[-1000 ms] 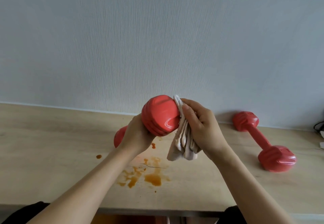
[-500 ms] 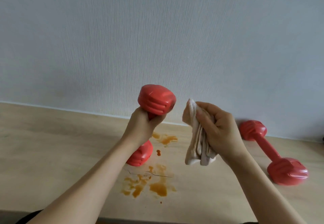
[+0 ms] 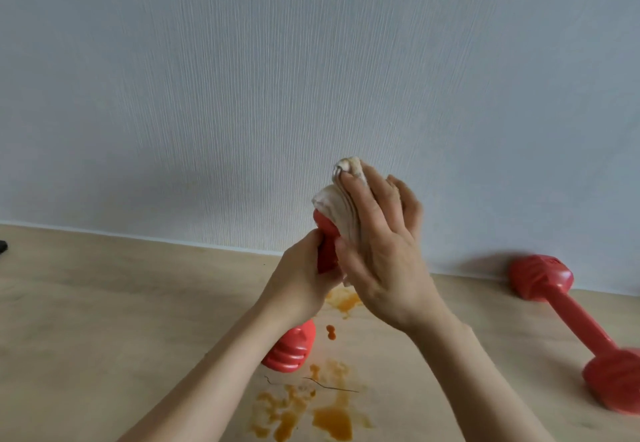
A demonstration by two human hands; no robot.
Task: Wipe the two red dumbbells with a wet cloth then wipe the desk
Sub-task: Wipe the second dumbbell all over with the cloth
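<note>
Holding the dumbbell (image 3: pixel 294 351) upright by its handle, the left hand (image 3: pixel 301 279) has fingers wrapped tight around the bar, lower head hanging just above the desk (image 3: pixel 104 320). The right hand (image 3: pixel 377 251) presses a bunched cloth (image 3: pixel 341 209) over the top head, fingers fairly straight with the thumb curled round the cloth's near edge. I'd guess the glossy moulded dumbbell is stiff, has some heft and gets slippery once wet, so the thin middle bar is the spot to grab. The cloth is soft and floppy. The other dumbbell (image 3: pixel 575 320) lies at 3 o'clock on the desk, orange spills (image 3: pixel 329 417) at 6 o'clock. Half a second ago the cloth was off to the side, clear of the head; now it's on it.
</note>
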